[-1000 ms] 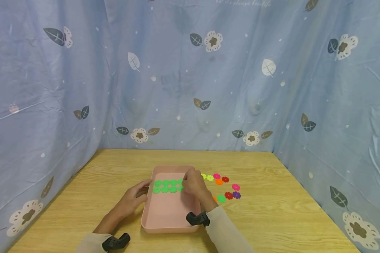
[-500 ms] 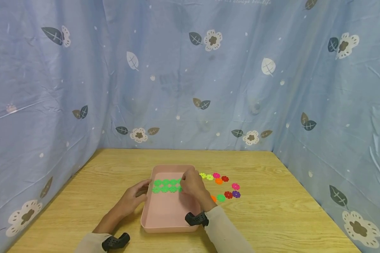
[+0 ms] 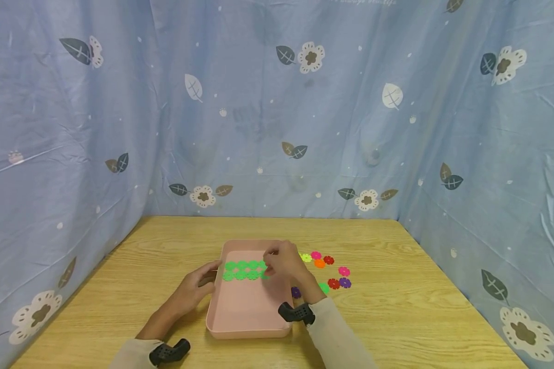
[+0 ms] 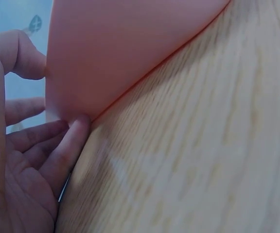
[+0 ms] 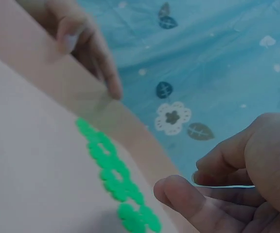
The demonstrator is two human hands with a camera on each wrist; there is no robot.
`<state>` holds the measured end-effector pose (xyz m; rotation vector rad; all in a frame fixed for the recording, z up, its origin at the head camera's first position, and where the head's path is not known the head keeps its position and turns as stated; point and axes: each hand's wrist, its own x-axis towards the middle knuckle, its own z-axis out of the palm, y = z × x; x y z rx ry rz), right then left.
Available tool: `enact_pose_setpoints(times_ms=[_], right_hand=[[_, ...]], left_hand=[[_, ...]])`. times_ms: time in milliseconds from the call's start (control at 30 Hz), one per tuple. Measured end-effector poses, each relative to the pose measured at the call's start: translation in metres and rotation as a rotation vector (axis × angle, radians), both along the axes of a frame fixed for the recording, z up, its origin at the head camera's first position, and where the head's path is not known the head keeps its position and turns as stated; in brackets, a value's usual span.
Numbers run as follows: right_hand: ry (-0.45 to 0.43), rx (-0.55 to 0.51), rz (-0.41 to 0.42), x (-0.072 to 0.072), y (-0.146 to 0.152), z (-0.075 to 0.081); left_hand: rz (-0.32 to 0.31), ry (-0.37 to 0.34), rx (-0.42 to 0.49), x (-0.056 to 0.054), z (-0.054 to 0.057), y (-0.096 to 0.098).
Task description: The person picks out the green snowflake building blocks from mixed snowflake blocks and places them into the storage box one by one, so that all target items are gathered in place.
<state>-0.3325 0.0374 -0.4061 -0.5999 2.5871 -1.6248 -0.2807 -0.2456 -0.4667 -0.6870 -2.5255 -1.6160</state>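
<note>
A pink tray (image 3: 246,312) lies on the wooden table. Inside it several green plastic flower discs (image 3: 241,270) form two rows. My left hand (image 3: 195,288) holds the tray's left rim; in the left wrist view its fingers meet the pink wall, some on the outside and some at the rim. My right hand (image 3: 286,262) hovers over the tray's right side, near the end of the green rows. In the right wrist view its thumb and index fingertips are slightly apart, with nothing seen between them. The hand partly hides the rightmost green discs in the head view.
Right of the tray lie loose flower discs: a yellow disc (image 3: 307,258), pink ones (image 3: 343,271), red ones (image 3: 329,260), an orange one (image 3: 320,264), a green one (image 3: 323,288) and purple ones (image 3: 344,282). A blue patterned curtain (image 3: 277,113) surrounds the table.
My right hand has lifted slightly from the green discs and shifted right, its fingers loosening. A purple disc near the tray now shows; an orange one is covered. The left hand stays put.
</note>
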Motion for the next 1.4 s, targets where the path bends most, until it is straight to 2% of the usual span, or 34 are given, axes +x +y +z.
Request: enact_pose_setpoints(times_ms=[167,467,633,867,1133,1233,1400], right_hand=[[-0.031,-0.056,-0.009,0.000,0.006,0.009],[0.007,-0.055,-0.018,0.001,0.022,0.018],[0.025,0.001,-0.033,0.000,0.038,0.018],[0.038,0.137,0.000,-0.005,0.064,0.010],[-0.061,0.182,0.070,-0.008,0.094,0.006],[-0.116,0.199,0.053,-0.009,0.104,0.003],[-0.121,0.271,0.023,-0.011,0.117,-0.002]], left_hand=[[-0.001,0.003,0.005,-0.001,-0.001,0.000],[0.007,-0.020,0.010,0.000,-0.002,0.001],[0.009,-0.030,0.006,0.000,-0.003,0.002],[0.011,-0.029,0.007,0.000,-0.003,0.001],[0.026,-0.001,-0.011,0.002,-0.003,0.000],[0.014,0.002,-0.012,0.002,-0.003,-0.001],[-0.002,-0.005,-0.004,0.000,-0.001,0.001]])
